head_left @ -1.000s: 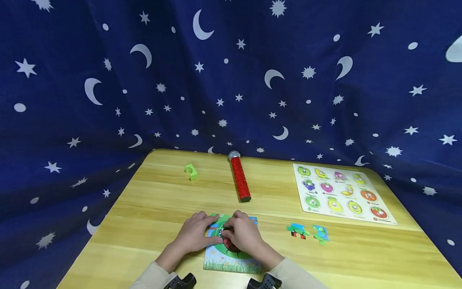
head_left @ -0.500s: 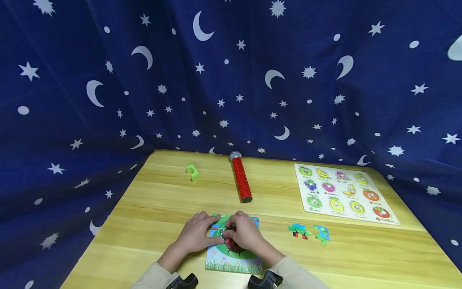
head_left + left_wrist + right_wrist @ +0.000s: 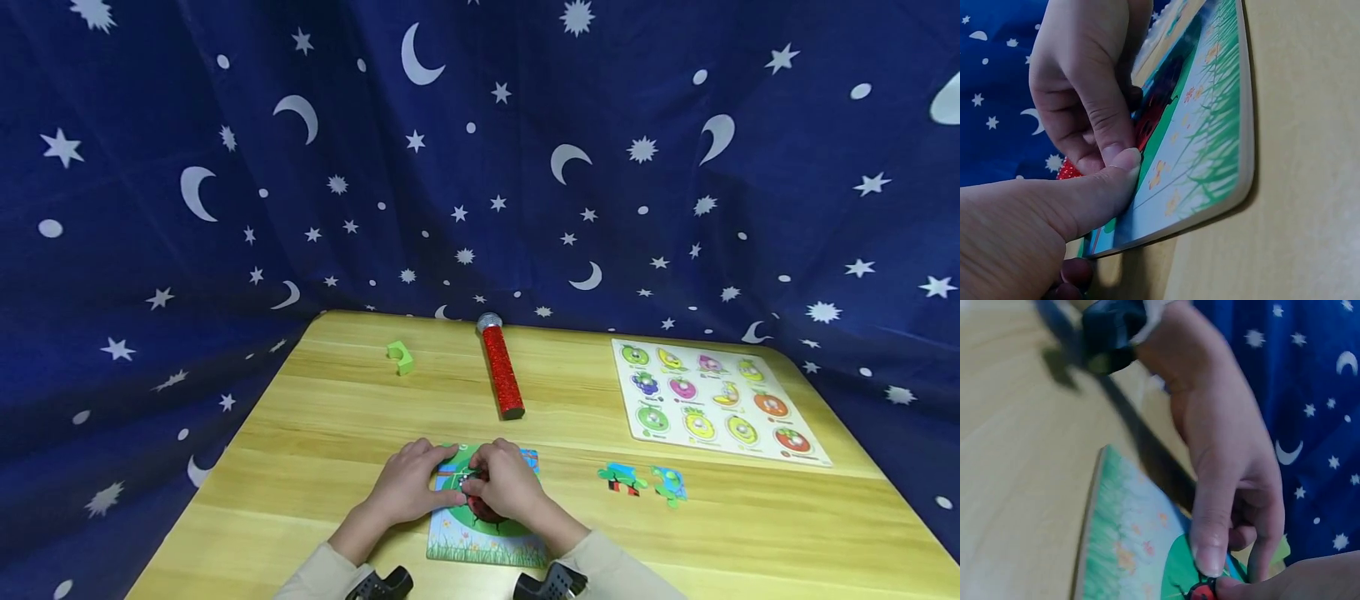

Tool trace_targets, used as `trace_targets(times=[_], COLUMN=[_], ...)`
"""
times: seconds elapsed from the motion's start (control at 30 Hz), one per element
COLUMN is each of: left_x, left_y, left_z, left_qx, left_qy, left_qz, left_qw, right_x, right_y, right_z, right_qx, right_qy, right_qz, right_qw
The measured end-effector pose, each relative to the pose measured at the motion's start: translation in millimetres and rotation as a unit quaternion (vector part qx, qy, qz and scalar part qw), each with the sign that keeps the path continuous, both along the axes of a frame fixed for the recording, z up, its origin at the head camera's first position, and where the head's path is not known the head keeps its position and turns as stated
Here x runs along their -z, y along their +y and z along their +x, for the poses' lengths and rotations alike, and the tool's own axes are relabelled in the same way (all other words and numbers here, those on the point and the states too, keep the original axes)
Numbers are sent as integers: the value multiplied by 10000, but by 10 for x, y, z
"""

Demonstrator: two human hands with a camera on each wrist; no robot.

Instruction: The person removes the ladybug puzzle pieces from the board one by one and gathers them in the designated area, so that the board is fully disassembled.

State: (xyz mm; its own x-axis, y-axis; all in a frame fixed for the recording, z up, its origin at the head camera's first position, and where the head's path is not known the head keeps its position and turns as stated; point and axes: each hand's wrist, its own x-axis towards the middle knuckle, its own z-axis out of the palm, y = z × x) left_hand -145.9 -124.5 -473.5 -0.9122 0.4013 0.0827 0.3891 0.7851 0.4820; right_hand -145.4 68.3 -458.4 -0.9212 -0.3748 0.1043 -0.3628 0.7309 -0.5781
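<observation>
A ladybug jigsaw board (image 3: 471, 550) lies flat near the table's front, its lower edge printed with grass and flowers. My left hand (image 3: 408, 487) rests over the board's left side, thumb on the picture and fingers spread at the upper left. On the right, my right hand (image 3: 508, 483) has its fingers curled and pinches a puzzle piece at the ladybug's head, which the fingers mostly hide. Both thumbs nearly meet there; in the left wrist view the left thumb (image 3: 1094, 200) presses beside the right one. The red ladybug (image 3: 483, 508) shows below the right hand.
Two loose jigsaw pieces (image 3: 622, 478) lie right of the board. Farther back are a red glittery toy microphone (image 3: 502, 373), a green arch-shaped block (image 3: 401, 358) and a fruit peg puzzle (image 3: 652, 437). A starry blue curtain (image 3: 480, 167) hangs behind the table.
Both hands stay at the same place on the board with only tiny finger shifts. The whole view has drifted slightly.
</observation>
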Motion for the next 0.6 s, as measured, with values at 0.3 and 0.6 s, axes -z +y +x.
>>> trace_targets(times=[0.3,0.6], left_x=[11,16], left_y=[17,19], left_z=[-9,-22], left_qx=[-1,-100], left_qy=[-60,-76], left_qz=[-23,-27], left_qw=[10000,9999], right_x=[-8,23], right_y=[29,37], right_z=[-14,-48], right_qx=[120,219], right_qy=[-322,-577], right_qz=[-158,-597], right_qw=[9993,9963])
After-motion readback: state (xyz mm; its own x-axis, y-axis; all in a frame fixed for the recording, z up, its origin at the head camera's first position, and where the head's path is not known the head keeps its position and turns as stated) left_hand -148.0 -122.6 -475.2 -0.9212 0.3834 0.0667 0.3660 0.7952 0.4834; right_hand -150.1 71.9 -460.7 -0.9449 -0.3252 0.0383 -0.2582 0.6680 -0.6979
